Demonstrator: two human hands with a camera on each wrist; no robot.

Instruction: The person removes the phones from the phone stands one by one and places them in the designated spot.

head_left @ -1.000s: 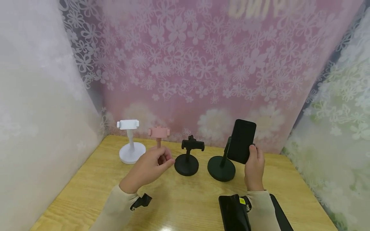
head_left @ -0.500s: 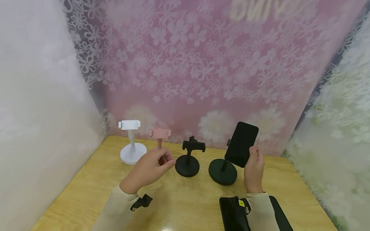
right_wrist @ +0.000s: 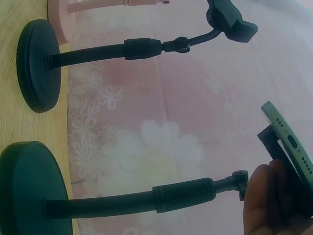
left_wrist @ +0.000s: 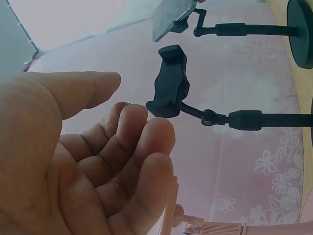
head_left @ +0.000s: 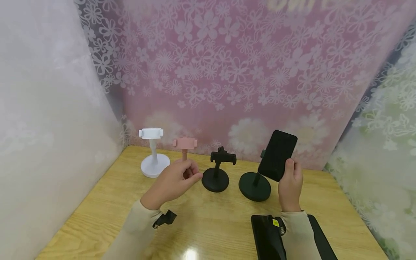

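A dark green phone stand (head_left: 255,186) stands at the right, a black phone (head_left: 277,155) slanting at its top. My right hand (head_left: 290,182) grips the phone's lower right edge, thumb in front. In the right wrist view the phone's end with its port (right_wrist: 292,142) sits against a dark bracket (right_wrist: 270,139) of the stand. My left hand (head_left: 173,180) hovers before the pink phone stand (head_left: 185,143), fingers loosely curled around nothing. Just right of its fingertips is a black phone stand (head_left: 215,179). In the left wrist view that stand's clamp (left_wrist: 170,83) is near the fingertips, apart from them.
At the far left stands a white phone stand (head_left: 155,164). Another black phone (head_left: 264,234) lies by my right wrist, and a dark flat object (head_left: 320,238) lies beyond the sleeve. A pink floral curtain (head_left: 208,90) hangs behind the wooden table (head_left: 78,224).
The phone has turned a little clockwise in my right hand, its top leaning further right. My left hand has kept its pose. The head view has shifted slightly.
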